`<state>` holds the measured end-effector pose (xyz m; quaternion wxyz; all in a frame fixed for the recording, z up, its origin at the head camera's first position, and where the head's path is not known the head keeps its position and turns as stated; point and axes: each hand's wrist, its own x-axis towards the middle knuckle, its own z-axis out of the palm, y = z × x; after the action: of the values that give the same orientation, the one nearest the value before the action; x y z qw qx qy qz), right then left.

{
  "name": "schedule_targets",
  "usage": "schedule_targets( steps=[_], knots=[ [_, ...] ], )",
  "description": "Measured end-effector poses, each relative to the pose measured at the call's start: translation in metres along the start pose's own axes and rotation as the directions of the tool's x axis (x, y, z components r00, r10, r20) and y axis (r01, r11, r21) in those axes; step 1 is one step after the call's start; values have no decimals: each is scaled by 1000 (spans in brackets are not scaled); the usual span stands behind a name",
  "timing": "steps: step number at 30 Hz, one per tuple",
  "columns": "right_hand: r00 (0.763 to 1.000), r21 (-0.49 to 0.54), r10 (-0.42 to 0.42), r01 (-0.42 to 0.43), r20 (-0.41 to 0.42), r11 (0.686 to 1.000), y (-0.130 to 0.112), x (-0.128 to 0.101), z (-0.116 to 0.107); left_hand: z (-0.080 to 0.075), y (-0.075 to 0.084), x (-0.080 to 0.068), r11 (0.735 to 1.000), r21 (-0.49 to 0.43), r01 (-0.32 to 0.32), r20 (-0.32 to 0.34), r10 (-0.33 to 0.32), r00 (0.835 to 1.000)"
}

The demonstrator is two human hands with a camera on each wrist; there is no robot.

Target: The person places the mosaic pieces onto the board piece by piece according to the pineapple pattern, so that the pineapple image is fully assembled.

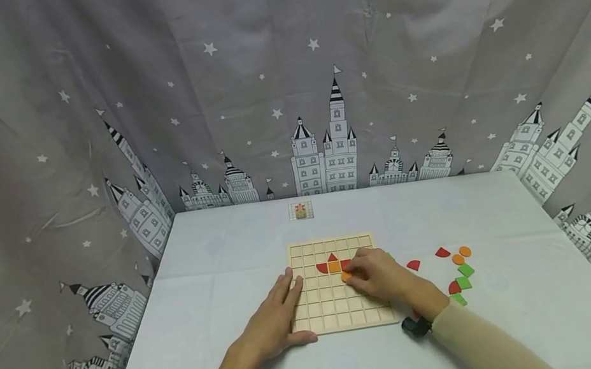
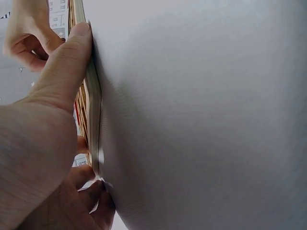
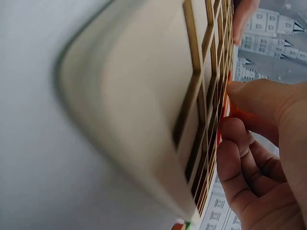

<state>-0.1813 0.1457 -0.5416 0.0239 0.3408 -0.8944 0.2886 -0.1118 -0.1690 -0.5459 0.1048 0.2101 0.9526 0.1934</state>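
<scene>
A wooden grid board (image 1: pixel 321 309) lies on the table. On it are a red triangle (image 1: pixel 332 257), a red quarter-circle (image 1: pixel 322 268), an orange square (image 1: pixel 334 267) and another red piece (image 1: pixel 345 263). My right hand (image 1: pixel 378 276) pinches an orange piece (image 1: pixel 346 276) between thumb and index finger, right at the grid just below the red one. Its outline is partly covered by the fingertips. My left hand (image 1: pixel 273 318) rests against the board's left side with fingers extended; in the left wrist view its thumb (image 2: pixel 72 57) lies along the front edge.
Right of the board lie loose pieces: red quarter-circles (image 1: pixel 442 252), orange circles (image 1: pixel 465 252) and green pieces (image 1: pixel 466 270). Some are partly hidden by my right arm. A small pattern card (image 1: pixel 300 211) lies at the table's back, before a grey castle-print curtain (image 1: pixel 234 91).
</scene>
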Motion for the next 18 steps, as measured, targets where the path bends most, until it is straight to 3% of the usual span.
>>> schedule_targets(
  steps=[10, 18],
  knots=[
    [1000, -22, -27, 27, -2, 999, -5, 6, 7, 0, 0, 1, 1000, -3, -2, 3, 2, 1000],
    [999, 27, -48, 48, 12, 998, -6, 10, 9, -1, 0, 0, 1000, -6, 1, 7, -1, 1000]
  ],
)
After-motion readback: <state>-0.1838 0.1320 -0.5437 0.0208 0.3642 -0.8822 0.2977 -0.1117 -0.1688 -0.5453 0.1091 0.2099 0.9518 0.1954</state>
